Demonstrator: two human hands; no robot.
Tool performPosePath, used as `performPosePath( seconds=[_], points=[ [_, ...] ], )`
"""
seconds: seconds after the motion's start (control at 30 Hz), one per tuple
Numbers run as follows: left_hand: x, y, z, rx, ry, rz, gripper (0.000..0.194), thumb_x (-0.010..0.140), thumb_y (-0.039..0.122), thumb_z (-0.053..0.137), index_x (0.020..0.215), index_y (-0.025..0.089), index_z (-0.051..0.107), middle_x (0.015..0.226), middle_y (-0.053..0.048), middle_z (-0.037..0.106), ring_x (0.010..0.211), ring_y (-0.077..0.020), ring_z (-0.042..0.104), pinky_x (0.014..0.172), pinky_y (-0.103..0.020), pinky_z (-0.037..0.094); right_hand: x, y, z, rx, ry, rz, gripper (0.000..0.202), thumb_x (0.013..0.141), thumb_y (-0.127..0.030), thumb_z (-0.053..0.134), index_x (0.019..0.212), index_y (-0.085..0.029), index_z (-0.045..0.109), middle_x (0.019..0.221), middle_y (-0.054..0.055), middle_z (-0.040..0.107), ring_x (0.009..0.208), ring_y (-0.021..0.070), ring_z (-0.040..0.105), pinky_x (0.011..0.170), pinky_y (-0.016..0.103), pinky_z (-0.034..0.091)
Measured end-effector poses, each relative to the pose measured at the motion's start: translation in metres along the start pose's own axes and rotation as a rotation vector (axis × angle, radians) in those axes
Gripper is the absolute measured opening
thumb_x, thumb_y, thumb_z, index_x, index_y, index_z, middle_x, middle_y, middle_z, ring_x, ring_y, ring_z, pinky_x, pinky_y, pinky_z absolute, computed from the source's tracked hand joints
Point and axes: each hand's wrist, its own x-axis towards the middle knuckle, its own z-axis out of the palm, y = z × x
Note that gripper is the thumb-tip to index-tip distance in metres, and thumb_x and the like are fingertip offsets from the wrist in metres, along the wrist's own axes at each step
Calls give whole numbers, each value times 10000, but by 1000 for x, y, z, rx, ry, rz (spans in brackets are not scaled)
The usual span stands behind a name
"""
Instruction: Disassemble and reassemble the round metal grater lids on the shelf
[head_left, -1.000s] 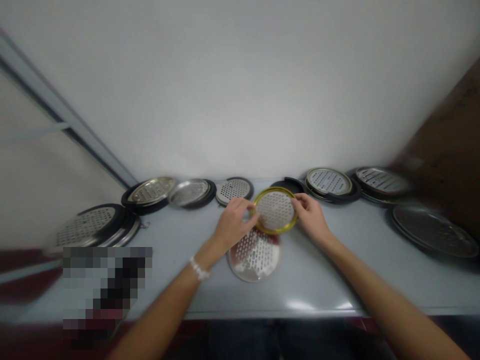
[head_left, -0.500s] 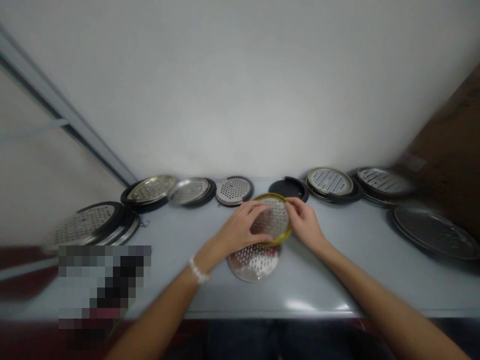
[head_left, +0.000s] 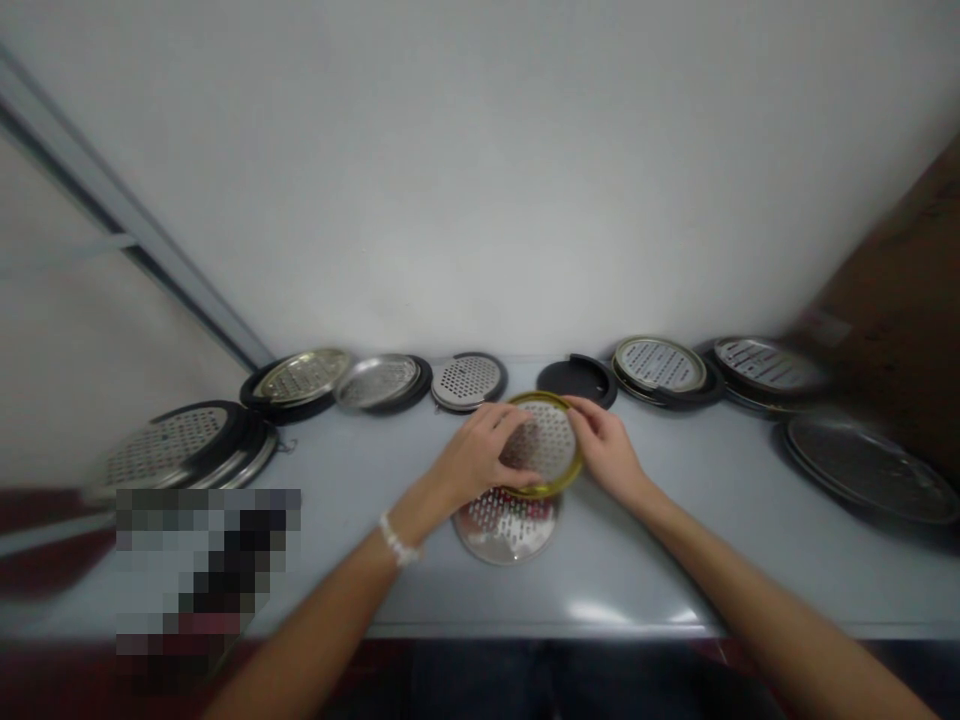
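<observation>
A round metal grater disc (head_left: 551, 440) with a yellow ring around its rim is between my two hands. My left hand (head_left: 480, 452) spans its left side, thumb at the lower edge and fingers bent over the upper part. At the upper right of the ring, my right hand (head_left: 602, 440) pinches the rim; its thumb and some fingertips are partly hidden. Just below lies a second shiny grater disc (head_left: 514, 540) on the table, its upper part covered by the held one and my left hand.
Along the back of the grey table (head_left: 660, 590) lie several round grater discs, some on black rings. A plain black round holder (head_left: 570, 382) sits behind my right hand. Stacked discs (head_left: 180, 450) lie at left, a dark round plate (head_left: 870, 465) at right. A brown box (head_left: 900, 300) stands far right.
The yellow-rimmed grater disc has shifted very slightly down and tilted a little in my hands. Both hands keep nearly the same hold, and the other discs stay where they were.
</observation>
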Motion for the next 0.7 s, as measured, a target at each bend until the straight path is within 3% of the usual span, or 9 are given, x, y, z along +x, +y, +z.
performPosePath(
  seconds=[0.7],
  points=[
    [0,8,0,43,60,9,561,683,415,849,1120,213,560,1208,-116,584,1159,-312,538,1052,-524,466,-1,0,2,-54,77,2,399,919,-416,506,1109,-150,735,1093,123,768,991,289,704,906,428,533]
  ],
)
